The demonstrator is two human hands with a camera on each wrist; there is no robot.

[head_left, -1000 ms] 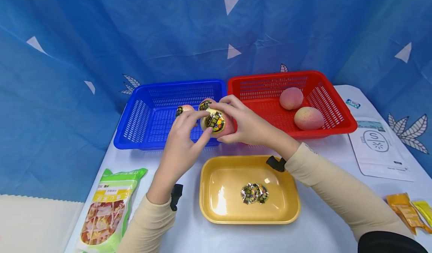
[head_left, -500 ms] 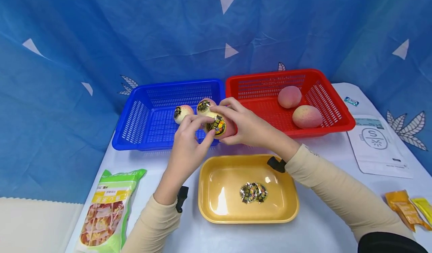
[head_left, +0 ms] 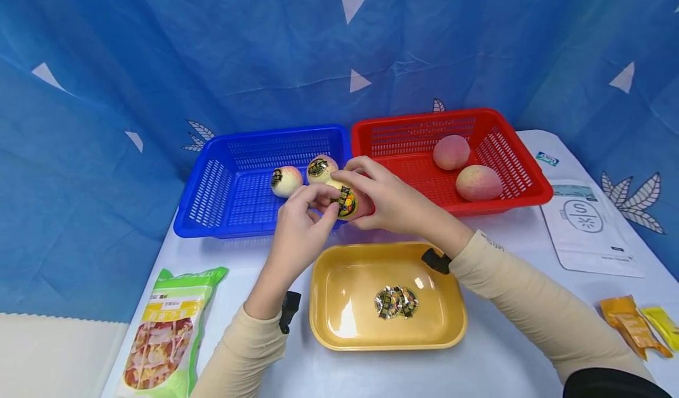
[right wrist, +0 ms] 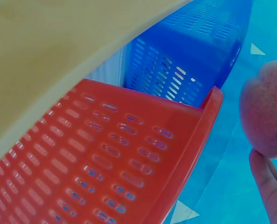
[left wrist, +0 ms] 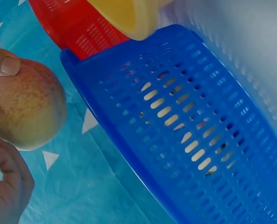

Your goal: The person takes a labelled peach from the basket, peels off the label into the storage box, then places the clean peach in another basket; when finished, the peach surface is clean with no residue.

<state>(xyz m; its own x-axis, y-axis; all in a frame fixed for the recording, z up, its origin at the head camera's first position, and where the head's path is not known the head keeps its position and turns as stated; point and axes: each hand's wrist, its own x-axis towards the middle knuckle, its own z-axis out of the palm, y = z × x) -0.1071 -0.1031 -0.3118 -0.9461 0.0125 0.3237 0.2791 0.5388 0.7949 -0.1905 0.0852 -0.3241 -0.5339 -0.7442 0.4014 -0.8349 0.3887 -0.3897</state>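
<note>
backdrop: wrinkled blue fabric curtain (head_left: 265, 50) printed with white triangles and leaves | furniture: white table (head_left: 504, 351) | light: even

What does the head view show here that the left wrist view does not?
Only the head view shows the two peaches in the red basket, two stickered peaches in the blue basket, peeled stickers in the yellow tray, the snack bag, and the right hand gripping the held peach. Only the left wrist view shows that peach's bare, speckled side up close. Both show the held peach, the left hand, the blue basket, red basket and yellow tray.
</note>
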